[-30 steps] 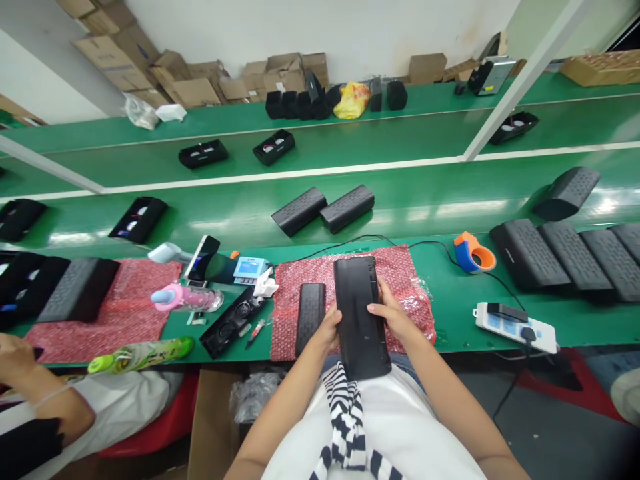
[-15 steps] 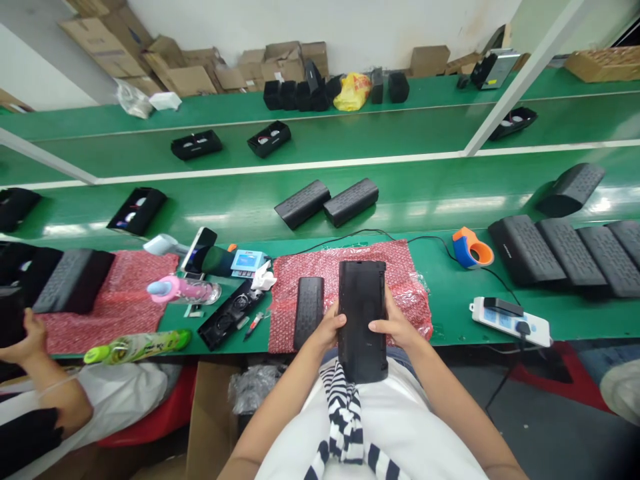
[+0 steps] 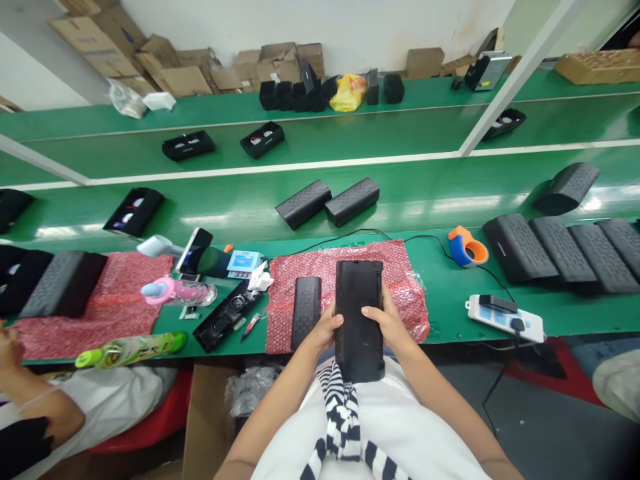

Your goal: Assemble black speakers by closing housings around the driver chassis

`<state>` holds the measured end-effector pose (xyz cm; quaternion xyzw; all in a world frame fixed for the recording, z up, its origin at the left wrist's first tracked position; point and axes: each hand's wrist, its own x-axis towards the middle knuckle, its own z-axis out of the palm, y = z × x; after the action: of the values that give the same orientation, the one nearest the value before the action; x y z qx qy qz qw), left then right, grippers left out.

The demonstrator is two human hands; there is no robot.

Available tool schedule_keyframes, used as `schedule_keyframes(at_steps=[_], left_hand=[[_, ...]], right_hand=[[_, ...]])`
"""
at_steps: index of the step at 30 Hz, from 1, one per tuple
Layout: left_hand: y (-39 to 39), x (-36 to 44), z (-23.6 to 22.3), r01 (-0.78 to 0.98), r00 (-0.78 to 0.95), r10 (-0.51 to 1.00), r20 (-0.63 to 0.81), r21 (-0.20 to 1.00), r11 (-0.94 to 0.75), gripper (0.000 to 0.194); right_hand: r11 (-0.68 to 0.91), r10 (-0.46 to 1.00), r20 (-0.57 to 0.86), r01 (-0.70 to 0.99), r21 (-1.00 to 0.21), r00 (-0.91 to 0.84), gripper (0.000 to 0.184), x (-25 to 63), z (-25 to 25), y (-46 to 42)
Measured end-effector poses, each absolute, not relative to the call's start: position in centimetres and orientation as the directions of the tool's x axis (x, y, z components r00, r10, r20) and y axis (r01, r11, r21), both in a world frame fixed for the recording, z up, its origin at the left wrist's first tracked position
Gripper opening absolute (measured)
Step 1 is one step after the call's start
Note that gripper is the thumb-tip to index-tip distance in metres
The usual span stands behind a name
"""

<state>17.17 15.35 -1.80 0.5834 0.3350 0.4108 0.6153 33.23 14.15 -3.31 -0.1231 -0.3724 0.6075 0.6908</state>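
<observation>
Both my hands grip the long sides of a black rectangular speaker body (image 3: 359, 320), which stands almost upright above my lap, just past the bench's front edge. My left hand (image 3: 327, 329) holds its left side, and my right hand (image 3: 386, 321) holds its right side. Its near end rests against my white top. Next to my left hand, a grey-black grilled speaker (image 3: 306, 312) lies on red bubble wrap (image 3: 400, 283).
On the green workbench (image 3: 440, 327) lie an open speaker housing (image 3: 227, 315), an orange-blue tape dispenser (image 3: 467, 247), and a white power strip (image 3: 505, 319). Several grilled speakers (image 3: 520, 248) stand at right. A co-worker's hand (image 3: 7, 347) is at far left.
The speaker in my hands has turned from a slight tilt to nearly upright. My grip has stayed on it. The whole view has shifted slightly.
</observation>
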Motion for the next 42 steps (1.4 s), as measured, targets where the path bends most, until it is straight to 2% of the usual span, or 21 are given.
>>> schedule_keyframes(at_steps=[5, 9, 12, 18, 24, 29, 36, 42], left_hand=[[15.3, 17.0, -1.7, -0.116, 0.441, 0.894, 0.085, 0.993, -0.037, 0.098], [15.2, 16.9, -1.6, -0.107, 0.448, 0.889, 0.09, 0.993, -0.047, 0.103], [15.5, 16.9, -1.9, -0.11, 0.44, 0.893, 0.098, 0.992, -0.055, 0.104], [15.8, 16.7, -2.4, -0.119, 0.473, 0.876, 0.091, 0.992, -0.038, 0.103], [15.6, 17.0, -2.4, -0.178, 0.465, 0.877, 0.125, 0.983, -0.046, 0.094], [15.6, 17.1, -2.8, -0.191, 0.454, 0.879, 0.143, 0.98, -0.06, 0.093], [15.3, 17.1, -2.9, -0.204, 0.434, 0.894, 0.114, 0.979, -0.026, 0.094], [15.4, 17.3, -3.1, -0.203, 0.436, 0.895, 0.095, 0.979, -0.005, 0.101]], right_hand=[[0.264, 0.922, 0.386, -0.7, -0.663, -0.018, 0.081, 33.5, -3.2, 14.3], [0.247, 0.85, 0.489, -0.672, -0.698, -0.195, 0.096, 34.7, -4.0, 14.8], [0.285, 0.833, 0.516, -0.644, -0.71, -0.2, 0.108, 35.0, -4.4, 14.9], [0.291, 0.86, 0.494, -0.672, -0.681, -0.127, 0.111, 34.4, -4.4, 14.5], [0.308, 0.773, 0.568, -0.614, -0.727, -0.284, 0.119, 35.1, -6.5, 14.9], [0.304, 0.787, 0.537, -0.566, -0.766, -0.304, 0.121, 35.3, -6.5, 14.9], [0.202, 0.864, 0.424, -0.583, -0.787, -0.273, 0.125, 34.9, -5.9, 14.4], [0.2, 0.866, 0.43, -0.612, -0.765, -0.254, 0.122, 35.0, -6.5, 14.3]])
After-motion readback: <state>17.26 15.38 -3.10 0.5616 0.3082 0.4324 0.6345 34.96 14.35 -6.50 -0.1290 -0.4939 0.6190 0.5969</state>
